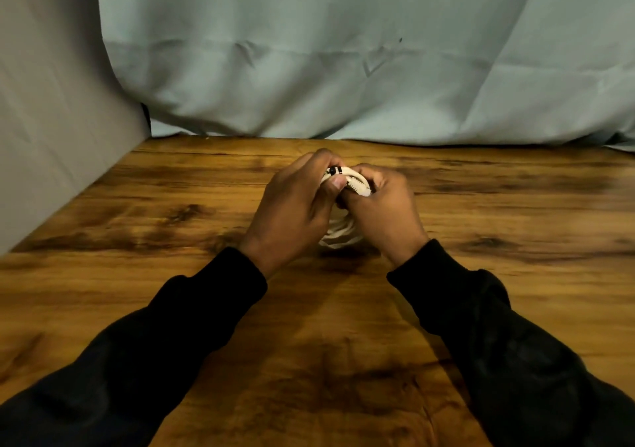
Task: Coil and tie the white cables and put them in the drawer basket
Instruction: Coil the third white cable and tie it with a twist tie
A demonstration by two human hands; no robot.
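A coiled white cable (pixel 343 233) is held between both hands above the middle of the wooden table (pixel 137 213). My left hand (pixel 295 206) grips the coil's upper left part, thumb pressed on it, beside a black and white band around the strands. My right hand (pixel 385 209) grips the coil's upper right part with curled fingers. The lower loops of the coil hang out below the hands. Most of the coil is hidden by the hands. No drawer basket is in view.
A pale blue-green cloth (pixel 343 61) hangs behind the table's far edge. A grey panel (pixel 51 130) stands along the left side. Black sleeves cover both forearms.
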